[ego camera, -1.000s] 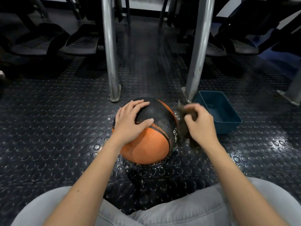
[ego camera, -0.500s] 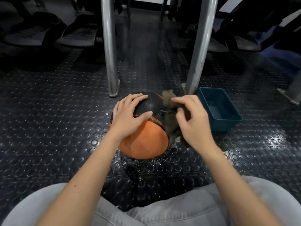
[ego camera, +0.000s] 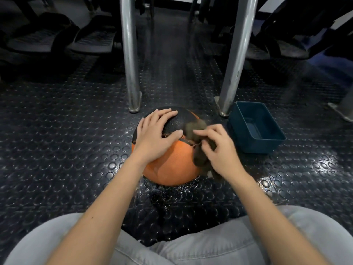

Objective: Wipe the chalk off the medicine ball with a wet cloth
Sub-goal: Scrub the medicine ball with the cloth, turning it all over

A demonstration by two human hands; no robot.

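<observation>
Centre frame: medicine ball on studded floor, just below 2 metal posts. Left hand spread flat on top-left of ball, steadying. Right hand pinching bunched wet cloth vs ball's right side. Blue tub mid-right, near ball. Wiping underway, prob. No chalk visible on orange panel; far side & underside hidden, so can't tell what's left. Water spatter on floor around ball.

Ball: orange-and-black medicine ball on wet studded floor.
Left hand: spread flat on the ball's top.
Right hand: presses brown cloth against the ball's right side.
Tub: blue tub right of the ball.
</observation>
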